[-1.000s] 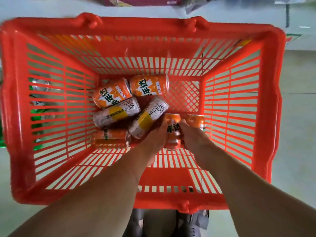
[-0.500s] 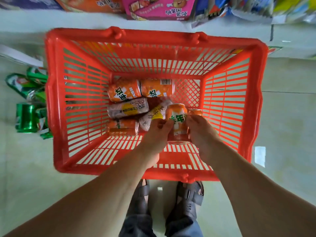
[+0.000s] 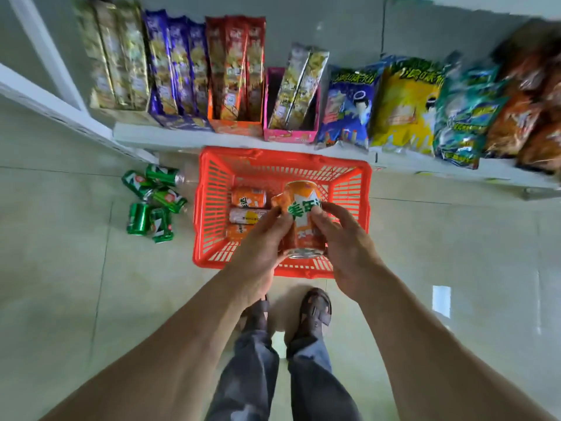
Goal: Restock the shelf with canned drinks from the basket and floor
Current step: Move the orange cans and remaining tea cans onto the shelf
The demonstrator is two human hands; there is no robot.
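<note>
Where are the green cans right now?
In the head view, the green cans lie in a loose cluster on the floor tiles, just left of the red basket and below the snack shelf's edge.

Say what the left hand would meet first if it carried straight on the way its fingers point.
Probably the orange can that the left hand already holds with the right hand; beyond it, the red basket, though depth is unclear.

— What's the floor (image 3: pixel 76 284) like?
— Pale glossy tiles with thin dark joints; a bright patch of light (image 3: pixel 441 300) reflects off it on the right.
— And behind?
— A plain grey wall (image 3: pixel 349 22), with a white upright post (image 3: pixel 45 50) at the left.
</note>
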